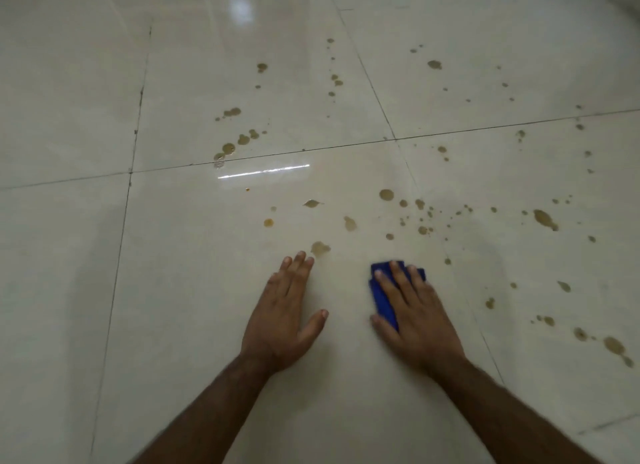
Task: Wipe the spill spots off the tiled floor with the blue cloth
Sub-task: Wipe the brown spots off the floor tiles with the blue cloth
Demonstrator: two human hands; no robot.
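Note:
My right hand (pixel 412 307) lies flat on a folded blue cloth (pixel 381 299) and presses it onto the glossy cream tiled floor (pixel 194 290). Most of the cloth is hidden under the fingers and palm. My left hand (pixel 285 311) rests flat on the bare tile to the left, fingers together, holding nothing. A brownish spill spot (pixel 319 248) sits just beyond its fingertips. Several more brown spots are scattered ahead, such as a round spot (pixel 386 194), a cluster (pixel 239 139) further back, and an elongated spot (pixel 544 219) to the right.
Dark grout lines (pixel 263 157) cross the floor between large tiles. More brown spots (pixel 613 345) lie at the right near my right forearm. Light glare (pixel 263 172) reflects off the tile ahead.

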